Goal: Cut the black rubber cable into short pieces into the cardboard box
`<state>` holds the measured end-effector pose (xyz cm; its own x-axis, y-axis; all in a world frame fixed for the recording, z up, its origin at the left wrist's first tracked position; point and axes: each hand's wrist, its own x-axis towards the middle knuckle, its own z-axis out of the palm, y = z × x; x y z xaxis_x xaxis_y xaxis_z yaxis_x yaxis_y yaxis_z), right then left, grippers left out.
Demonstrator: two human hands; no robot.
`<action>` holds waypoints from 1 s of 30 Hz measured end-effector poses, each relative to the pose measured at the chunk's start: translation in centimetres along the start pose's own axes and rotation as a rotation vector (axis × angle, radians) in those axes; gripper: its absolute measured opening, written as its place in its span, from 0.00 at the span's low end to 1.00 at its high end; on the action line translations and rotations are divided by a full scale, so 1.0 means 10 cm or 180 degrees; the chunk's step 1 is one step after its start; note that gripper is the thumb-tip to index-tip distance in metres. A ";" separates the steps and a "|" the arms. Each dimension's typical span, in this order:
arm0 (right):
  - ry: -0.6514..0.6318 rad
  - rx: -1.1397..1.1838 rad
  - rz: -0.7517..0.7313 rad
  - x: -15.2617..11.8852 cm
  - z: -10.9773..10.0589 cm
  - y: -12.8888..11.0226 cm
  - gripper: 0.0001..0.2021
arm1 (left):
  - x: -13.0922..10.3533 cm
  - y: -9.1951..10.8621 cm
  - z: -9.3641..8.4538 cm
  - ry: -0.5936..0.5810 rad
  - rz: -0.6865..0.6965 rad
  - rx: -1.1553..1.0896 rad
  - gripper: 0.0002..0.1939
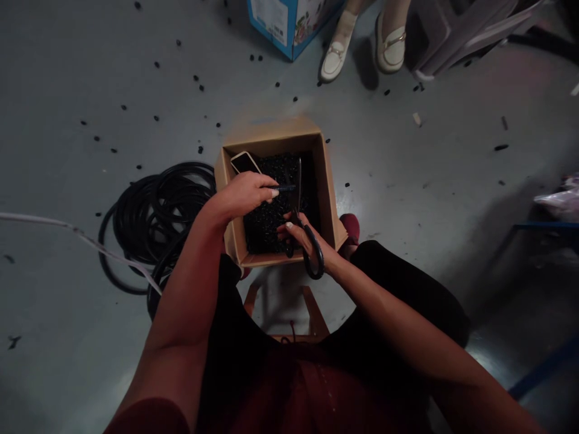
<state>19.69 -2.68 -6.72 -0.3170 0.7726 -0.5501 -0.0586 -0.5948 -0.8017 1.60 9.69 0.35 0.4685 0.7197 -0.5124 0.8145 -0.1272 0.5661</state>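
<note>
An open cardboard box point(329, 187) stands between my legs, with many small black pieces point(266, 220) inside. Over its left part, my left hand point(248, 191) pinches a dark ribbed strip point(284, 188) that points right. My right hand point(304, 232) is wrapped round black-handled scissors point(313, 256), their blades pointing up and away from me. The strip's end lies close to the blades; whether they touch is unclear. A phone-like object with a pale rim point(245, 161) leans in the box's far left corner.
Coiled black tubing point(154, 211) lies left of the box, with a pale cable point(85, 237) running toward it. Small black pieces are scattered on the floor. Farther off are a blue carton point(292, 27), another person's pale shoes point(333, 60) and a grey plastic stool point(446, 33).
</note>
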 end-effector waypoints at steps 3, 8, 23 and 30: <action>-0.0084 0.0114 0.0047 0.00 -0.01 -0.01 0.22 | 0.00 0.02 0.01 0.0028 -0.0033 -0.0056 0.17; -0.0159 0.0306 0.0037 -0.01 0.00 -0.01 0.23 | 0.02 0.04 0.05 0.0034 -0.0049 -0.0163 0.18; 0.0010 0.0540 0.0195 0.01 -0.01 -0.01 0.23 | -0.01 0.03 0.01 0.0118 -0.0095 -0.0353 0.18; -0.0014 0.0511 0.0133 0.03 -0.02 0.02 0.22 | -0.01 0.04 0.02 0.0053 -0.0074 -0.0359 0.18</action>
<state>19.80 -2.51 -7.16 -0.3264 0.7457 -0.5809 -0.1956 -0.6545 -0.7303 1.88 9.44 0.53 0.4434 0.7330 -0.5159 0.7809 -0.0334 0.6238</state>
